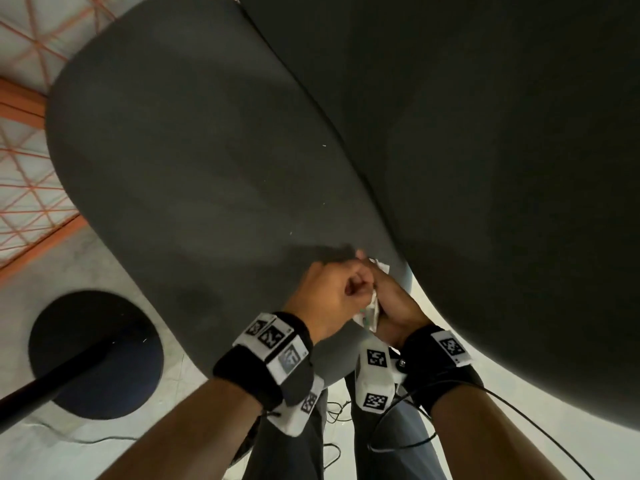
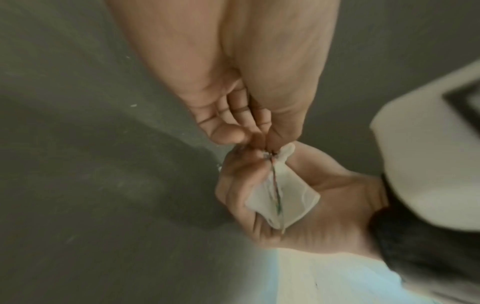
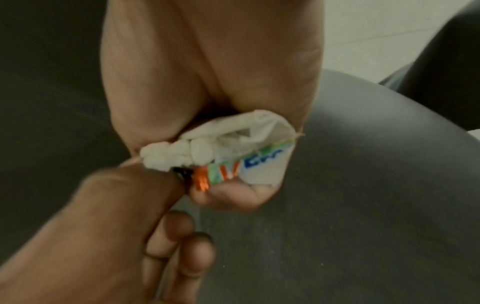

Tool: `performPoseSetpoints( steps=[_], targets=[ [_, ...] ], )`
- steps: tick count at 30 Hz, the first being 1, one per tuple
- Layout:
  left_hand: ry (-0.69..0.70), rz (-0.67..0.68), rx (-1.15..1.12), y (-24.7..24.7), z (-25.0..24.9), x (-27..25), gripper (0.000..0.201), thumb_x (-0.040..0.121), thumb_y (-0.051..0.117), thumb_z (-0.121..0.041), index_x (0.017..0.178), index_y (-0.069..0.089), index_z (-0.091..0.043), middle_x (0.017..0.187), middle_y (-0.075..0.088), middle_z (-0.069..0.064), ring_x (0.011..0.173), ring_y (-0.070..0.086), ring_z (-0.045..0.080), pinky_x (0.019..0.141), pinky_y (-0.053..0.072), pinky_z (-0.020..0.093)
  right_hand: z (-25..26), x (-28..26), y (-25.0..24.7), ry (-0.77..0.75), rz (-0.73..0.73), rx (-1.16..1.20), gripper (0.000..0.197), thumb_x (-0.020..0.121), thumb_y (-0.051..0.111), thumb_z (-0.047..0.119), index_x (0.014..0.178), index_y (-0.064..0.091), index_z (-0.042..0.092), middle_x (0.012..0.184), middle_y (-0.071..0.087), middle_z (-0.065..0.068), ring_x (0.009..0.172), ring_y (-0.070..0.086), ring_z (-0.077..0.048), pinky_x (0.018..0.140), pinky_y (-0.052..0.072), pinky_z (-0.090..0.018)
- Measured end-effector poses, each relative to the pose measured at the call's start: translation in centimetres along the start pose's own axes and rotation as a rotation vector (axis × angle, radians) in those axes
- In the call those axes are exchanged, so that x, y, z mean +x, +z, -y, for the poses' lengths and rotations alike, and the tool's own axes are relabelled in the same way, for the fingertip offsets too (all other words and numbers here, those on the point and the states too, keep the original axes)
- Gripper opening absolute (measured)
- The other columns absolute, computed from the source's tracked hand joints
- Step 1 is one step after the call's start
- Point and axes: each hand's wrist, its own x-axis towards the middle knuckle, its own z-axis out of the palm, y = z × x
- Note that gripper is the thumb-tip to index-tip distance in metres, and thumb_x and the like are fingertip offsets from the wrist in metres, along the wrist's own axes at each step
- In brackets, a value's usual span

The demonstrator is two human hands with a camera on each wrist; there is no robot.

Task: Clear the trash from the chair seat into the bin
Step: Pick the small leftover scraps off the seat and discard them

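The dark grey chair seat point(image 1: 194, 161) fills the head view. Both hands meet over its near right edge. My right hand point(image 1: 388, 299) lies palm up with its fingers curled round a trash bundle point(image 3: 233, 156): crumpled white tissue and a white wrapper with orange, green and blue print. The same trash bundle point(image 2: 283, 195) shows white in the left wrist view. My left hand point(image 1: 360, 285) pinches the top of that bundle with thumb and fingertips point(image 2: 259, 137). A small black bit point(image 3: 182, 174) sits at the pinch. A few tiny white specks point(image 1: 324, 145) lie on the seat.
A second dark cushion point(image 1: 485, 133) rises along the seat's right side. At lower left a black round shape point(image 1: 93, 355) with a dark pole across it stands on the pale floor. An orange lattice point(image 1: 31, 98) lies at far left. Thin cables point(image 1: 398, 445) trail by my legs.
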Motion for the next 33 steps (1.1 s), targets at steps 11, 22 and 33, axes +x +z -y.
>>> performPoseSetpoints(
  steps=[11, 22, 33],
  targets=[
    [-0.322, 0.014, -0.544, 0.5, 0.3, 0.6, 0.021, 0.072, 0.083, -0.004, 0.085, 0.067, -0.004, 0.069, 0.069, 0.006, 0.055, 0.065, 0.012, 0.053, 0.050, 0.019, -2.2, 0.5, -2.0, -0.065, -0.186, 0.129, 0.026, 0.088, 0.066, 0.042, 0.090, 0.071, 0.016, 0.076, 0.065, -0.001, 0.056, 0.053, -0.008, 0.052, 0.042, -0.019],
    [-0.260, -0.096, 0.377, 1.8, 0.7, 5.4, 0.020, 0.087, 0.064, -0.034, 0.101, 0.065, -0.021, 0.102, 0.072, 0.007, 0.099, 0.066, 0.033, 0.084, 0.053, 0.040, -0.7, -1.0, -3.3, -0.174, -0.336, 0.015, 0.036, 0.089, 0.067, 0.037, 0.060, 0.057, 0.018, 0.049, 0.052, 0.001, 0.040, 0.051, -0.011, 0.040, 0.041, -0.022],
    [-0.157, -0.040, 0.030, -0.1, 0.0, 1.7, 0.008, 0.090, 0.063, -0.025, 0.091, 0.071, -0.023, 0.089, 0.073, -0.007, 0.086, 0.068, 0.011, 0.082, 0.054, 0.030, 0.1, -0.9, -2.6, -0.144, -0.349, -0.140, 0.035, 0.087, 0.068, 0.042, 0.068, 0.058, 0.015, 0.055, 0.047, -0.001, 0.042, 0.045, -0.013, 0.039, 0.036, -0.024]
  ],
)
